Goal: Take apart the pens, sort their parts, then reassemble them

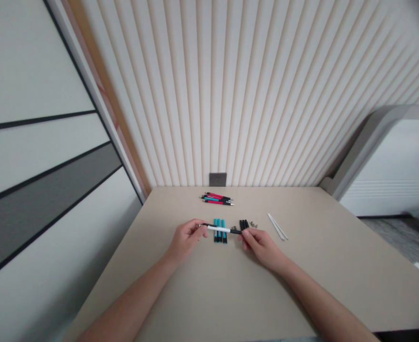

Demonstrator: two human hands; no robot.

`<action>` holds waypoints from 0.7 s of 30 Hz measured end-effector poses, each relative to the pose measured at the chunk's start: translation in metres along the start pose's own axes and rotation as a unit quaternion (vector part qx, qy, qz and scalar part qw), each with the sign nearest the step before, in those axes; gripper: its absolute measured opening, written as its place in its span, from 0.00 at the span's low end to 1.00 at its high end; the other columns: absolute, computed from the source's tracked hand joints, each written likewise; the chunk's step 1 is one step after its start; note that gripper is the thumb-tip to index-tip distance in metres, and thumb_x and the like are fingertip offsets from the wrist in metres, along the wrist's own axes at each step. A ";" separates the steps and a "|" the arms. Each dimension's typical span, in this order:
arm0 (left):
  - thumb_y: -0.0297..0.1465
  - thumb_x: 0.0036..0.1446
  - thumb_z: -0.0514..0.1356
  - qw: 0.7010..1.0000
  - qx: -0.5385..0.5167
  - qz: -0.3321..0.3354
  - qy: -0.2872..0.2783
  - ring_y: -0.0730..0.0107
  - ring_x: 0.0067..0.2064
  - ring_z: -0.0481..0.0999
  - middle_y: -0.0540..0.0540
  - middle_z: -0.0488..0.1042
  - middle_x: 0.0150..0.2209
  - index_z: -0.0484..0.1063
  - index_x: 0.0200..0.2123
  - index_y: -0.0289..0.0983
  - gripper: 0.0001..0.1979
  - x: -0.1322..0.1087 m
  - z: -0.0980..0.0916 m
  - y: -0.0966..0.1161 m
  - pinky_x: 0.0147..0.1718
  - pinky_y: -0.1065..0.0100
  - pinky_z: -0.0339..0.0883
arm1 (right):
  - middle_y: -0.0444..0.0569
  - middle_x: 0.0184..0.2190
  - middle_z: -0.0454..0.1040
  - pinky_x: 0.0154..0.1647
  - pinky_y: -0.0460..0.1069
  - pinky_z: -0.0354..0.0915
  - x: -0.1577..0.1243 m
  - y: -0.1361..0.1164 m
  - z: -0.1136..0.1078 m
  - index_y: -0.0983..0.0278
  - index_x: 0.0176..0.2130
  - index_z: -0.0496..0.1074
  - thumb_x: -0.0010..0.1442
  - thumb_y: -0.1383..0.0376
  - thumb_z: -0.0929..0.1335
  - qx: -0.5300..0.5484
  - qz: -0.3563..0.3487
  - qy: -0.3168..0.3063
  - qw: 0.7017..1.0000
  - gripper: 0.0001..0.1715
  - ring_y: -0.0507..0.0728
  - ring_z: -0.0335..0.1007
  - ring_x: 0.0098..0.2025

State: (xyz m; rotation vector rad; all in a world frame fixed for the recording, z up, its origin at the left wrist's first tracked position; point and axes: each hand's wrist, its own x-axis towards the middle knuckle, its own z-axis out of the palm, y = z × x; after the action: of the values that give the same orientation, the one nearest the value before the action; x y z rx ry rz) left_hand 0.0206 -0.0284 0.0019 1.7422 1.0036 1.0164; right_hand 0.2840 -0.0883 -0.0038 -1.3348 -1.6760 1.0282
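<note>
A white pen with black ends (223, 229) is held level between both my hands, above the table. My left hand (188, 236) pinches its left end, by the black clip. The fingers of my right hand (259, 243) are closed on its black right end. Just behind and beneath the pen lie three blue pen barrels (219, 223) with black lower ends, side by side. Several short black pen grips (244, 224) lie near my right fingers. Small metallic tips (253, 224) are beside them. Thin white refills (277, 227) rest to the right.
At the back of the beige table (284, 294) lies a pile of red, blue and black pens (216, 198). A dark wall socket (217, 179) sits on the ribbed wall behind. White cabinet panels stand on the left, and a pale headboard (395, 147) on the right.
</note>
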 end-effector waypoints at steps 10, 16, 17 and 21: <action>0.36 0.63 0.56 0.989 0.121 0.085 0.003 0.74 0.27 0.70 0.49 0.75 0.29 0.74 0.44 0.36 0.13 -0.001 0.000 0.003 0.28 0.74 0.64 | 0.43 0.21 0.65 0.26 0.46 0.55 0.001 -0.001 -0.002 0.65 0.31 0.71 0.65 0.44 0.57 -0.027 -0.004 0.017 0.999 0.31 0.51 0.58 0.24; 0.32 0.65 0.54 0.950 0.234 0.207 -0.030 0.69 0.39 0.76 0.45 0.77 0.38 0.73 0.45 0.39 0.10 0.001 -0.005 0.001 0.41 0.69 0.68 | 0.43 0.18 0.65 0.23 0.46 0.54 0.004 0.007 0.000 0.65 0.27 0.70 0.66 0.44 0.56 -0.008 0.034 0.046 0.998 0.33 0.51 0.58 0.21; 0.32 0.66 0.54 0.946 0.240 0.214 -0.032 0.68 0.39 0.76 0.45 0.77 0.38 0.73 0.45 0.39 0.10 0.001 -0.005 0.001 0.42 0.68 0.68 | 0.42 0.18 0.65 0.24 0.46 0.54 0.005 0.008 0.001 0.65 0.26 0.69 0.66 0.44 0.55 -0.008 0.039 0.051 0.998 0.34 0.51 0.58 0.21; 0.33 0.66 0.54 0.941 0.248 0.228 -0.026 0.69 0.38 0.76 0.45 0.78 0.36 0.73 0.45 0.38 0.11 0.000 -0.005 0.003 0.41 0.68 0.69 | 0.42 0.17 0.65 0.24 0.46 0.55 0.005 0.006 0.001 0.63 0.24 0.67 0.65 0.44 0.56 -0.007 0.047 0.061 0.997 0.33 0.51 0.58 0.20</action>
State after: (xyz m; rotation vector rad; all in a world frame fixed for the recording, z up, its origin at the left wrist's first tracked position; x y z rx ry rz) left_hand 0.0170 -0.0278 0.0056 2.4893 0.8896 1.0442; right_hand 0.2841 -0.0823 -0.0097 -1.4679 -1.5457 0.9696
